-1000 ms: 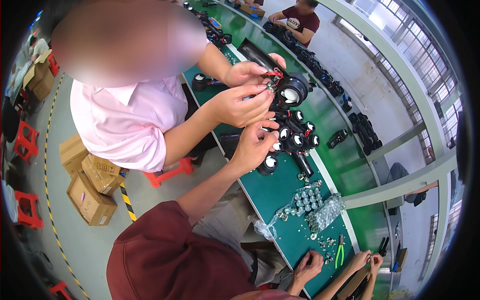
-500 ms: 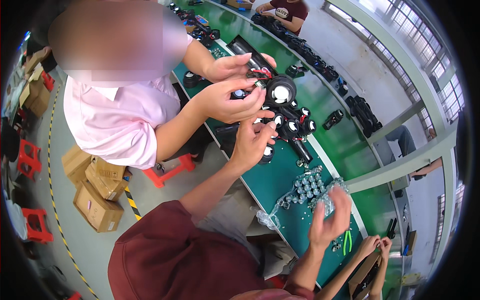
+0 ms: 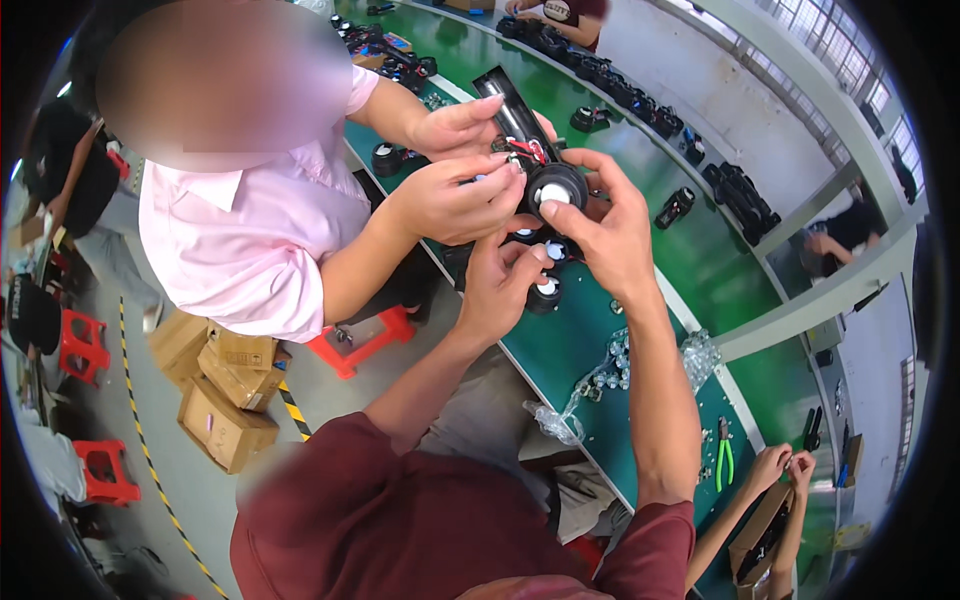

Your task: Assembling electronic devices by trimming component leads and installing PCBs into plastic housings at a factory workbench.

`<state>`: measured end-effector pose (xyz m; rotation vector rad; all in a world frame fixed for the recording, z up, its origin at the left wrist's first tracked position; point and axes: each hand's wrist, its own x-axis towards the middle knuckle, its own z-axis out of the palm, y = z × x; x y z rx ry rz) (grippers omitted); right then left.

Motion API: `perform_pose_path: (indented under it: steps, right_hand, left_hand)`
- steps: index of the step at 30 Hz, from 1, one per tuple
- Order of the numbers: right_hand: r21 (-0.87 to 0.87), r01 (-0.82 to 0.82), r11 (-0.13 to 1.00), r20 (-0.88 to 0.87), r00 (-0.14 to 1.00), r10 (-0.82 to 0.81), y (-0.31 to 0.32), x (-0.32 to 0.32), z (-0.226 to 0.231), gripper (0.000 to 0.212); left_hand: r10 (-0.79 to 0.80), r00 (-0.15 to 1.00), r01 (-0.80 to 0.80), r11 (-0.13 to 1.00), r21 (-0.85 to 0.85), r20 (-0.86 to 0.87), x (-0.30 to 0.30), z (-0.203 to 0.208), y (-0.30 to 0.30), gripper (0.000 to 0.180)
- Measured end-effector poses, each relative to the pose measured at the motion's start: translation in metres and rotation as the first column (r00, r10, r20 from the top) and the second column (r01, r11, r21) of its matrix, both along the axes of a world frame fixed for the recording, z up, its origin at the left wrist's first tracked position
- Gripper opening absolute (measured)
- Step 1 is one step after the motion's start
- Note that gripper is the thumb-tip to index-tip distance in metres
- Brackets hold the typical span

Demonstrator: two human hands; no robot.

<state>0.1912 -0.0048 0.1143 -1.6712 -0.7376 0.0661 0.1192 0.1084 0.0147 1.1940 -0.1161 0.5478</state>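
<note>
My right hand (image 3: pixel 615 235) closes round a black wheel (image 3: pixel 572 178), its thumb on the white hub and its fingers over the far rim. Close by on the left, my left hand (image 3: pixel 497 285) is pinched; what lies between its fingers I cannot make out. Other black wheels with white hubs (image 3: pixel 545 292) sit beside and beneath it. A co-worker in a pink shirt (image 3: pixel 235 235) holds red wires (image 3: pixel 530 150) near the wheel with one hand (image 3: pixel 455 200). That person's other hand (image 3: pixel 460 130) is at a long black trough-shaped part (image 3: pixel 505 100).
Clear bubbled plastic packaging (image 3: pixel 610 368) and green-handled pliers (image 3: pixel 724 460) lie on the green table. Black assemblies line the belt (image 3: pixel 640 160) beyond. Cardboard boxes (image 3: pixel 225 420) and a red stool (image 3: pixel 365 340) stand at left. Another person's hands (image 3: pixel 785 465) work at lower right.
My right hand has swung up and left from above the packaging and taken hold of the wheel. My left hand stays beside it, still pinched. The co-worker's hands have hardly moved.
</note>
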Motion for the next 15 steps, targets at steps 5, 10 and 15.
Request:
perform_pose_path:
  steps: [5, 10, 15]
  right_hand:
    - [0.137, 0.099, 0.986, -0.191, 0.979, -0.071, -0.025, -0.036, -0.02, 0.055]
    - [0.161, 0.243, 0.956, -0.194, 0.958, -0.211, -0.069, -0.096, -0.045, 0.06]
    - [0.274, 0.327, 0.904, -0.196, 0.94, -0.281, -0.096, -0.148, -0.066, 0.068]
  left_hand:
    - [-0.079, 0.99, 0.067, 0.993, 0.099, 0.118, -0.016, -0.003, -0.005, 0.056]
    - [-0.174, 0.981, 0.176, 0.984, -0.017, 0.092, -0.049, -0.008, -0.036, 0.063]
    - [-0.204, 0.966, 0.204, 0.979, 0.016, 0.161, -0.075, -0.016, -0.063, 0.043]
